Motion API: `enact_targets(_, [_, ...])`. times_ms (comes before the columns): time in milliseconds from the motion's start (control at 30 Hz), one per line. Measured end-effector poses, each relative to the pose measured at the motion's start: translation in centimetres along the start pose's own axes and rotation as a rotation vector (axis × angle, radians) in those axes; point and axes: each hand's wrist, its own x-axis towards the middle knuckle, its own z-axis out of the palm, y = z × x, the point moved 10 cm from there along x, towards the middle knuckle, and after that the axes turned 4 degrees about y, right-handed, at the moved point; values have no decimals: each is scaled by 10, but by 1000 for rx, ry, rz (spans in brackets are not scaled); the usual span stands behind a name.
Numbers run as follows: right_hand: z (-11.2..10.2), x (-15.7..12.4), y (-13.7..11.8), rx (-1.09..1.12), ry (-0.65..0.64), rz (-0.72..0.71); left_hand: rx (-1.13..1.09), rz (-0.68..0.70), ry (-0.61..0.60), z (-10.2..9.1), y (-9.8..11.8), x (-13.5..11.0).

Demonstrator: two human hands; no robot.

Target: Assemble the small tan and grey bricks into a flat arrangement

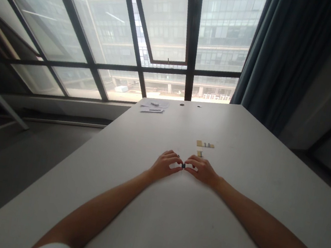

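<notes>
Between the fingertips of both hands is a small dark block point(183, 165), too small to tell its exact kind. My left hand point(166, 166) pinches it from the left, thumb below and fingers above. From the other side my right hand point(201, 169) pinches it the same way. A tiny dark bit shows by the left fingers. Just beyond my right hand lies a small yellowish strip piece point(200, 153) with dark marks. Farther back is a longer row of yellowish and grey pieces point(205, 144).
The white table point(242, 152) stretches toward the windows. Papers point(153, 108) with small items on them lie at its far left corner. A dark round disc point(182, 105) and another small item point(199, 106) are near the far edge. A blue curtain point(271, 61) hangs at right.
</notes>
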Motion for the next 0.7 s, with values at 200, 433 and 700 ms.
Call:
enact_targets(200, [-1,1,-4,1,-2,-9,-2,18,-2,0,2,0])
enact_targets(433, [0,0,-3,5,10,-14,-8,41,15,-1,3,0])
enact_targets(700, [0,0,-2,-7,-2,-11,-6,36,19,0,1,0])
